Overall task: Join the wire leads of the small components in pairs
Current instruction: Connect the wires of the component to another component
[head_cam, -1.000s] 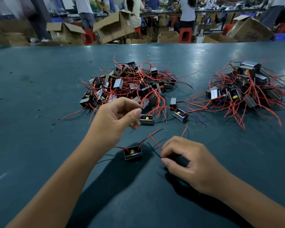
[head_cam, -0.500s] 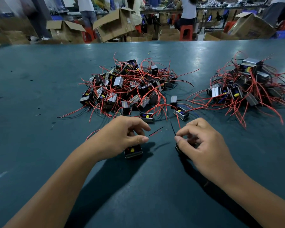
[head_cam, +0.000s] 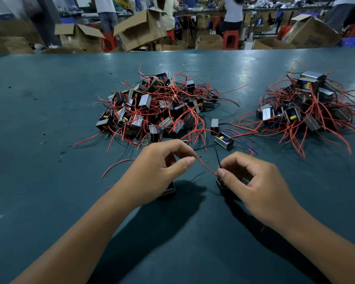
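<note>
My left hand (head_cam: 158,171) pinches the far end of a red lead (head_cam: 206,168) between thumb and forefinger. My right hand (head_cam: 252,181) pinches the same red lead at its near end, together with a black lead (head_cam: 217,158) that sticks up from the fingers. A small black component (head_cam: 170,190) lies on the table mostly hidden under my left hand, and another (head_cam: 220,184) peeks out under my right hand. Another red lead (head_cam: 117,165) trails left from beneath my left hand.
A large heap of small components with red leads (head_cam: 158,109) lies behind my hands, a second heap (head_cam: 305,107) at the right. Two loose components (head_cam: 223,140) sit between them. The green table (head_cam: 49,119) ends at cardboard boxes (head_cam: 139,29) and people beyond.
Both hands have drawn closer together and lifted slightly. The red lead is now stretched between my left and right fingertips, and my left hand covers the component that showed before.
</note>
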The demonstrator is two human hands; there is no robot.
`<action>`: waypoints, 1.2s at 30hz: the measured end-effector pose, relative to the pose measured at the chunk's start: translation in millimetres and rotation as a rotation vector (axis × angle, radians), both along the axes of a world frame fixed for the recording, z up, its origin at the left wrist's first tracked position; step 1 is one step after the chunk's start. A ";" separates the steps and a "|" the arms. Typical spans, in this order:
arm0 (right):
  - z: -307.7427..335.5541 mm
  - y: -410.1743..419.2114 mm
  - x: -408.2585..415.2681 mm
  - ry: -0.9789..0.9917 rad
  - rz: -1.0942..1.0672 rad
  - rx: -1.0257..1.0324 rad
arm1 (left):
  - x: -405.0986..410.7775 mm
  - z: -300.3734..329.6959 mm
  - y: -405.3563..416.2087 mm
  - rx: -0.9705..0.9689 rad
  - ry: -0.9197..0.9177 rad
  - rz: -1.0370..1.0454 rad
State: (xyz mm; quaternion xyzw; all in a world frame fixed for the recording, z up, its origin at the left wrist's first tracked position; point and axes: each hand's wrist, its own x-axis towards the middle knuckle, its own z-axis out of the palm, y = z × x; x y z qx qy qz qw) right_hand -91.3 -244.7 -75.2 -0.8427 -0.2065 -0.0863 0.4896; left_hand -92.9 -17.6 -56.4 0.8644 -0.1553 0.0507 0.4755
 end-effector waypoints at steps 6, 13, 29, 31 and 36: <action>2.6 -3.7 3.8 0.114 0.061 0.088 | -8.5 -13.0 -33.7 -0.399 0.314 0.067; 6.2 -10.2 15.7 0.315 0.039 0.269 | -6.1 -13.0 -30.5 -0.423 0.282 0.053; 7.1 -11.5 16.4 0.291 0.281 0.062 | -3.1 -18.7 -36.9 -0.456 0.173 0.009; 6.1 -8.4 15.0 0.233 0.254 -0.014 | -4.0 -16.1 -37.8 -0.479 0.181 -0.002; 5.1 -6.2 10.9 0.073 0.194 -0.150 | 5.1 -2.0 -7.4 -0.239 -0.107 0.215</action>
